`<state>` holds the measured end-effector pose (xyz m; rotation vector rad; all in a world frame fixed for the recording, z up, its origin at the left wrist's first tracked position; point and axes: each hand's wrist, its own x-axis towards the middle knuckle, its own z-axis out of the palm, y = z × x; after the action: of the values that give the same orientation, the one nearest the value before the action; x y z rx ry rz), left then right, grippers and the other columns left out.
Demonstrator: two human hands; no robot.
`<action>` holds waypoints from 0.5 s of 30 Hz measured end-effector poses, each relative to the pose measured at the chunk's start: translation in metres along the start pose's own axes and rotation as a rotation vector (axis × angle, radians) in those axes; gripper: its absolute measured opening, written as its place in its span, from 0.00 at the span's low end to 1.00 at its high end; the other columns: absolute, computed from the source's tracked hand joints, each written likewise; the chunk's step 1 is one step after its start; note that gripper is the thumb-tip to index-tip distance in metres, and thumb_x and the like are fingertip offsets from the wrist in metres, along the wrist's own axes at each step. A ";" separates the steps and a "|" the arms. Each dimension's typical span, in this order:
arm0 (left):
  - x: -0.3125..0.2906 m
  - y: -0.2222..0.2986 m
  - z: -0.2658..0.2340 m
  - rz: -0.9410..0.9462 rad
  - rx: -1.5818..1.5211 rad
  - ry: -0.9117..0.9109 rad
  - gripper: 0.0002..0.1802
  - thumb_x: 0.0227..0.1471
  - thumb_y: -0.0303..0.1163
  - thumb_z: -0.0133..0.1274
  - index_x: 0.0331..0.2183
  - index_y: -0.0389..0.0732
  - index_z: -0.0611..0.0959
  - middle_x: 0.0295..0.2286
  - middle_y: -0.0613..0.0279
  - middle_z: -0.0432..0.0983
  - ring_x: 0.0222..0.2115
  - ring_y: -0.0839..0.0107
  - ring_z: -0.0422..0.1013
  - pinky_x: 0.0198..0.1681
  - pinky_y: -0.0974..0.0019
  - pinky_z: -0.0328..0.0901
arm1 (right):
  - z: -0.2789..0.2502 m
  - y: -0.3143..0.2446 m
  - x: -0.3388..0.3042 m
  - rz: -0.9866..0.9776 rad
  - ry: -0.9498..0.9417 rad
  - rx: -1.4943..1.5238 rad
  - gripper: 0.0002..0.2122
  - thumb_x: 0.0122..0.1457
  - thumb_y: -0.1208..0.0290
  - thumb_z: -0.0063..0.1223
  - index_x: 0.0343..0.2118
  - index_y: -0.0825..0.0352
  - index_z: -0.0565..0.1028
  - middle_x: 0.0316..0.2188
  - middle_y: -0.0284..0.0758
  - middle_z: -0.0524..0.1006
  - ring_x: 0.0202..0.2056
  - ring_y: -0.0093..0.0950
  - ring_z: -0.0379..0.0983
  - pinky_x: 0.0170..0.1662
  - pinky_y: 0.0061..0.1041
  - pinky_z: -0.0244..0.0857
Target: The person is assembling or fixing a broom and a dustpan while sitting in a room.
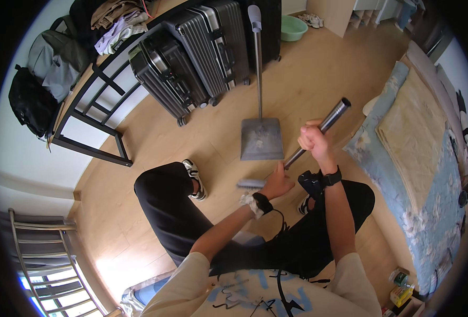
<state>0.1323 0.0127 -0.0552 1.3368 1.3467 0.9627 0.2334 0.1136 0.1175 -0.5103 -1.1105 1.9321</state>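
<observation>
Both my hands are closed round the metal handle of a broom (296,157). My right hand (314,138) grips it near its upper end, which points up and to the right. Lower down the shaft, my left hand (277,182) is wrapped round it. The broom's grey head (251,184) shows just left of my left hand, low over or on the floor; it is slightly blurred. A grey dustpan (260,145) lies on the floor ahead, its long handle standing upright, with some light debris on its pan. The broom head is apart from the dustpan's front edge.
Dark ribbed suitcases (207,47) stand at the far left, beside a black-framed table (94,142) bearing bags and clothes. A green basin (293,28) sits at the back. A bed with blue floral bedding (363,140) runs along the right. Bottles and packages (401,288) are at the lower right.
</observation>
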 end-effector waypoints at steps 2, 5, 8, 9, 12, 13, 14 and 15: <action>0.022 -0.017 -0.001 0.095 0.069 0.138 0.34 0.37 0.29 0.54 0.46 0.32 0.57 0.38 0.45 0.61 0.35 0.56 0.68 0.38 0.59 0.64 | 0.007 0.007 -0.008 -0.197 -0.086 -0.305 0.18 0.47 0.76 0.48 0.06 0.66 0.56 0.05 0.28 0.57 0.07 0.18 0.49 0.13 0.21 0.39; 0.043 -0.043 -0.024 0.320 0.084 0.271 0.33 0.36 0.27 0.55 0.45 0.33 0.58 0.35 0.48 0.63 0.36 0.58 0.67 0.38 0.61 0.63 | 0.050 0.000 -0.005 -0.381 -0.240 -0.575 0.16 0.45 0.76 0.48 0.07 0.69 0.57 0.06 0.30 0.58 0.08 0.20 0.50 0.14 0.23 0.42; 0.036 -0.022 -0.013 0.222 0.022 0.235 0.31 0.37 0.28 0.55 0.44 0.33 0.60 0.35 0.47 0.64 0.33 0.59 0.69 0.37 0.61 0.64 | 0.046 -0.006 -0.013 -0.402 -0.166 -0.564 0.15 0.45 0.78 0.45 0.08 0.68 0.54 0.06 0.28 0.53 0.09 0.19 0.46 0.14 0.24 0.40; 0.033 -0.009 -0.014 0.188 0.006 0.221 0.31 0.37 0.28 0.55 0.43 0.33 0.60 0.35 0.47 0.64 0.33 0.59 0.69 0.36 0.61 0.64 | 0.043 -0.015 -0.016 -0.286 -0.180 -0.442 0.16 0.46 0.79 0.44 0.08 0.66 0.52 0.06 0.28 0.52 0.09 0.18 0.46 0.14 0.22 0.39; 0.000 0.033 0.002 -0.010 0.085 0.162 0.31 0.37 0.31 0.55 0.44 0.33 0.60 0.36 0.46 0.65 0.32 0.58 0.70 0.35 0.60 0.65 | 0.020 -0.023 -0.018 -0.127 -0.193 -0.236 0.18 0.47 0.77 0.48 0.08 0.63 0.53 0.06 0.25 0.54 0.09 0.15 0.47 0.14 0.19 0.37; -0.004 0.035 0.005 -0.056 0.113 0.137 0.31 0.38 0.32 0.54 0.44 0.33 0.60 0.37 0.45 0.65 0.32 0.57 0.70 0.35 0.59 0.65 | 0.017 -0.023 -0.016 -0.061 -0.164 -0.142 0.18 0.48 0.78 0.47 0.08 0.63 0.53 0.06 0.25 0.54 0.09 0.15 0.46 0.14 0.19 0.37; -0.007 0.031 0.004 -0.058 0.120 0.150 0.31 0.38 0.32 0.54 0.44 0.33 0.60 0.37 0.45 0.65 0.32 0.57 0.70 0.35 0.59 0.65 | 0.021 -0.023 -0.012 0.003 -0.150 -0.041 0.18 0.49 0.78 0.46 0.08 0.62 0.52 0.06 0.24 0.53 0.09 0.15 0.45 0.14 0.19 0.36; -0.006 0.019 0.006 -0.025 0.128 0.156 0.32 0.37 0.32 0.54 0.44 0.33 0.59 0.37 0.45 0.64 0.32 0.56 0.70 0.35 0.58 0.65 | 0.022 -0.017 -0.006 0.010 -0.103 -0.063 0.19 0.49 0.78 0.45 0.08 0.62 0.51 0.06 0.23 0.52 0.09 0.14 0.45 0.14 0.20 0.36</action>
<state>0.1417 0.0075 -0.0372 1.3590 1.5621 0.9947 0.2299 0.1016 0.1427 -0.4557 -1.2393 1.9553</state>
